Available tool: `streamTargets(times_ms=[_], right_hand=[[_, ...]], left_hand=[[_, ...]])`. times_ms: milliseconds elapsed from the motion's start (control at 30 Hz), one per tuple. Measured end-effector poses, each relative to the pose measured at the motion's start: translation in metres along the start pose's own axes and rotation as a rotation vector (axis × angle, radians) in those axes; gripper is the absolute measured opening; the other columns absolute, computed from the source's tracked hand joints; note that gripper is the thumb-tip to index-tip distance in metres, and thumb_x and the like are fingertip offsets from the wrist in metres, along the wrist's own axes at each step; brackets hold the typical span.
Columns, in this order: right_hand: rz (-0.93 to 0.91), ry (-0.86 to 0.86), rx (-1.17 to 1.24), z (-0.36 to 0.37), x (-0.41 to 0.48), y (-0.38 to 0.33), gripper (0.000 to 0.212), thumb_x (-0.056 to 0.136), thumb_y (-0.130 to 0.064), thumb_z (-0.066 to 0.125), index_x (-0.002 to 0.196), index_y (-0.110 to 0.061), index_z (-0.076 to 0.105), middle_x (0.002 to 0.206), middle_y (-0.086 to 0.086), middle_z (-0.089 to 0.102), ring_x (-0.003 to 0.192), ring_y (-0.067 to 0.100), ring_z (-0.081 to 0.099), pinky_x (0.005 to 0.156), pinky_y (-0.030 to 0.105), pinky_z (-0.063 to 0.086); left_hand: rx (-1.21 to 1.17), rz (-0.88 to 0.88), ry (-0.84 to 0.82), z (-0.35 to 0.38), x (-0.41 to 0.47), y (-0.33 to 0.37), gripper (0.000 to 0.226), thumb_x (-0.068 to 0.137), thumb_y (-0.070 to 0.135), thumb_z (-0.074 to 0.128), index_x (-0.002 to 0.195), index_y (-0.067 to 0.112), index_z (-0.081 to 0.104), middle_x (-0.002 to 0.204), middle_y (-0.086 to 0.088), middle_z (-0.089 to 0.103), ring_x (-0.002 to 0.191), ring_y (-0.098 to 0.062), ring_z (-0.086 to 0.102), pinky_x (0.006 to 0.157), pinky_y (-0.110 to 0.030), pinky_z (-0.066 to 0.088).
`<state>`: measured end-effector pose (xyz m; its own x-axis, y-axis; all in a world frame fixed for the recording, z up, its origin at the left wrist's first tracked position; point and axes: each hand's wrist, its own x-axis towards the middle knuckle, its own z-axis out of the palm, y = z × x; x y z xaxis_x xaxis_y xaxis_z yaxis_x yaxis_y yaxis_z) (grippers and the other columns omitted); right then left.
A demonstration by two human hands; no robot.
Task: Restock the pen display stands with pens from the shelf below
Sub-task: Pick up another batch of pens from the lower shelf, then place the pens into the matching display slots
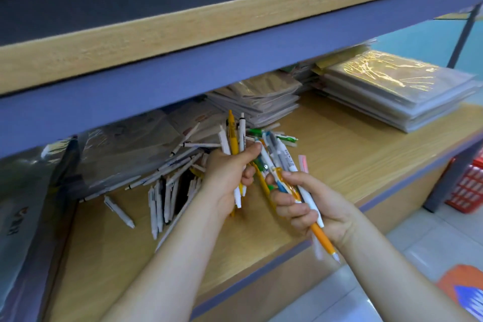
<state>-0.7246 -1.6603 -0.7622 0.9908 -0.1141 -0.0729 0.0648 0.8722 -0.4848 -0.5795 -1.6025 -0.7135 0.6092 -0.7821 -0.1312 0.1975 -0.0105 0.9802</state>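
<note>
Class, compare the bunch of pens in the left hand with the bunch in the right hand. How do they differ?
Pose: the left bunch stands nearly upright; the right bunch slants. Colour: the left bunch is mostly white with one yellow pen; the right bunch mixes white, blue, green and orange. Shared: the left hand and right hand each grip theirs above the shelf.

My left grip (230,172) curls round a bundle of pens (233,138), thumb pressed across them, the bare forearm reaching in from below. My right grip (313,206) (palm turned up, fingers folded over) clasps a second bundle (320,236), close beside the left, forearm angling in from the lower right.
</note>
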Motion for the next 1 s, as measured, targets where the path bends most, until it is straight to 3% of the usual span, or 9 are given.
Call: streamTargets(times_ms=[100, 200, 333, 467, 600, 733, 867, 933, 1000], right_hand=[[-0.016, 0.197, -0.005, 0.015, -0.036, 0.007, 0.041, 0.065, -0.019, 0.088, 0.098, -0.008, 0.067, 0.062, 0.004, 0.04, 0.038, 0.005, 0.036, 0.026, 0.013, 0.03], [-0.054, 0.5, -0.115, 0.045, -0.087, 0.013, 0.035, 0.078, -0.024, 0.067, 0.11, -0.01, 0.065, 0.064, 0.005, 0.041, 0.036, 0.004, 0.03, 0.027, 0.011, 0.023], [-0.094, 0.819, -0.195, 0.1, -0.173, 0.009, 0.026, 0.078, -0.02, 0.062, 0.101, -0.009, 0.068, 0.065, 0.009, 0.047, 0.035, 0.006, 0.027, 0.032, 0.011, 0.02], [-0.158, 1.068, -0.042, 0.168, -0.258, -0.017, 0.023, 0.084, -0.014, 0.058, 0.105, -0.007, 0.059, 0.058, 0.004, 0.041, 0.032, 0.005, 0.024, 0.033, 0.009, 0.015], [-0.333, 1.156, 0.117, 0.255, -0.321, -0.056, 0.073, 0.034, -0.025, 0.097, 0.086, -0.014, 0.048, 0.051, -0.004, 0.035, 0.031, 0.001, 0.023, 0.027, 0.01, 0.016], [-0.296, 1.224, -0.195, 0.351, -0.347, -0.105, 0.035, 0.065, -0.021, 0.075, 0.083, -0.004, 0.05, 0.061, 0.008, 0.051, 0.035, 0.006, 0.025, 0.034, 0.014, 0.019], [-0.151, 1.06, -0.408, 0.442, -0.342, -0.155, 0.03, 0.083, -0.013, 0.064, 0.095, 0.014, 0.063, 0.041, -0.004, 0.038, 0.036, 0.008, 0.022, 0.039, 0.016, 0.016], [-0.158, 0.986, -0.428, 0.473, -0.337, -0.174, 0.022, 0.086, -0.007, 0.065, 0.093, 0.013, 0.06, 0.041, -0.007, 0.047, 0.033, 0.006, 0.023, 0.037, 0.014, 0.017], [-0.212, 0.926, -0.452, 0.497, -0.327, -0.193, 0.021, 0.076, -0.01, 0.075, 0.082, 0.008, 0.066, 0.041, -0.002, 0.043, 0.033, 0.007, 0.023, 0.037, 0.013, 0.019]], left_hand=[[0.039, -0.064, 0.031, 0.021, -0.019, -0.002, 0.009, 0.084, 0.002, 0.07, 0.08, 0.008, 0.064, 0.059, -0.005, 0.05, 0.04, -0.011, 0.036, 0.038, -0.018, 0.027], [0.075, -0.154, 0.118, 0.051, -0.048, 0.002, 0.015, 0.083, 0.004, 0.071, 0.074, 0.011, 0.062, 0.051, -0.001, 0.048, 0.038, -0.011, 0.036, 0.04, -0.02, 0.028], [0.012, -0.283, 0.17, 0.099, -0.097, 0.031, 0.017, 0.085, -0.002, 0.067, 0.076, 0.01, 0.057, 0.057, -0.004, 0.046, 0.033, -0.007, 0.033, 0.036, -0.015, 0.025], [0.048, -0.432, 0.135, 0.148, -0.155, 0.078, 0.016, 0.086, 0.002, 0.067, 0.078, 0.011, 0.057, 0.058, -0.006, 0.045, 0.031, -0.007, 0.033, 0.035, -0.014, 0.025], [0.122, -0.54, 0.043, 0.189, -0.213, 0.152, 0.01, 0.086, 0.006, 0.069, 0.083, 0.008, 0.06, 0.05, -0.005, 0.04, 0.03, -0.009, 0.031, 0.036, -0.014, 0.025], [0.04, -0.567, -0.145, 0.221, -0.263, 0.256, 0.007, 0.088, 0.004, 0.066, 0.088, 0.008, 0.06, 0.049, 0.001, 0.036, 0.036, -0.01, 0.028, 0.039, -0.018, 0.024], [-0.001, -0.434, -0.252, 0.239, -0.277, 0.362, 0.011, 0.09, 0.005, 0.063, 0.084, 0.011, 0.057, 0.046, 0.004, 0.036, 0.037, -0.01, 0.028, 0.04, -0.017, 0.024], [0.005, -0.352, -0.25, 0.241, -0.274, 0.406, 0.013, 0.09, 0.005, 0.064, 0.081, 0.012, 0.057, 0.046, 0.003, 0.037, 0.039, -0.012, 0.029, 0.042, -0.019, 0.024], [0.026, -0.25, -0.237, 0.239, -0.267, 0.445, 0.01, 0.089, 0.007, 0.066, 0.083, 0.012, 0.058, 0.048, 0.002, 0.04, 0.04, -0.014, 0.031, 0.043, -0.02, 0.024]])
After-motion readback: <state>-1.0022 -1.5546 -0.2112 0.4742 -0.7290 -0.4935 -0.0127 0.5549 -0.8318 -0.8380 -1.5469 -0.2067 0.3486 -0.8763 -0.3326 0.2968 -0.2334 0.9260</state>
